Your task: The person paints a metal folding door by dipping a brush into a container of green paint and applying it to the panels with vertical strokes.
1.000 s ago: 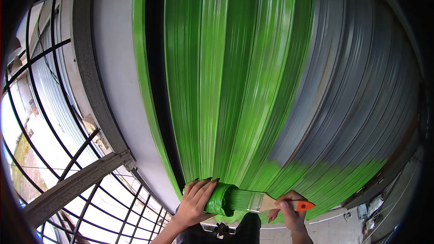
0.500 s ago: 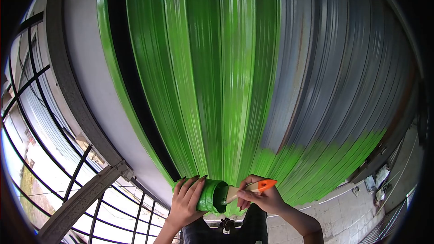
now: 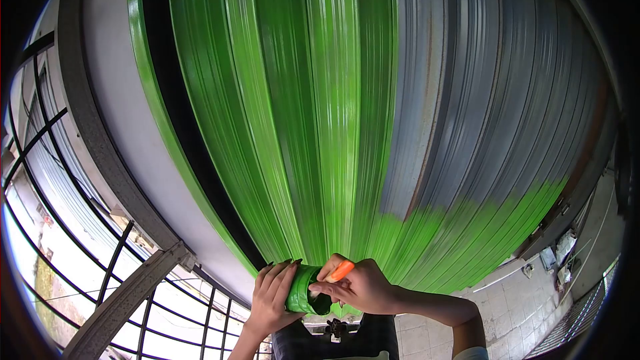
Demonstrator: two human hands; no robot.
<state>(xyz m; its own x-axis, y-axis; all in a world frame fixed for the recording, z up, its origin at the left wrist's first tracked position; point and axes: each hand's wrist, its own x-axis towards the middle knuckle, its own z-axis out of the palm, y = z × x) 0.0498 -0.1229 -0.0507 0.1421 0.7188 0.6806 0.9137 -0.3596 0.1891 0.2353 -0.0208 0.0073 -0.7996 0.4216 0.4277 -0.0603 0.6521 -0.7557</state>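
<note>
My left hand (image 3: 272, 297) is wrapped round a green paint can (image 3: 300, 293), tilted with its mouth toward the right. My right hand (image 3: 357, 287) grips a paintbrush (image 3: 342, 270) with an orange-tipped handle at the can's mouth. The bristles are hidden by the can and my fingers. Beyond my hands rises a ribbed metal shutter (image 3: 333, 127), coated shiny green on its left part and along its bottom. Its upper right part (image 3: 480, 93) is bare grey.
A black strip (image 3: 170, 60) and a white wall (image 3: 113, 47) border the shutter on the left. A metal post (image 3: 127, 300) and black window bars (image 3: 50, 133) stand further left. Pale floor tiles (image 3: 493, 313) lie at the lower right, near small clutter (image 3: 560, 253).
My right hand has moved left with the paintbrush, closer over the can's mouth, and the handle now points more upward. The view has shifted slightly. My left hand still holds the can.
</note>
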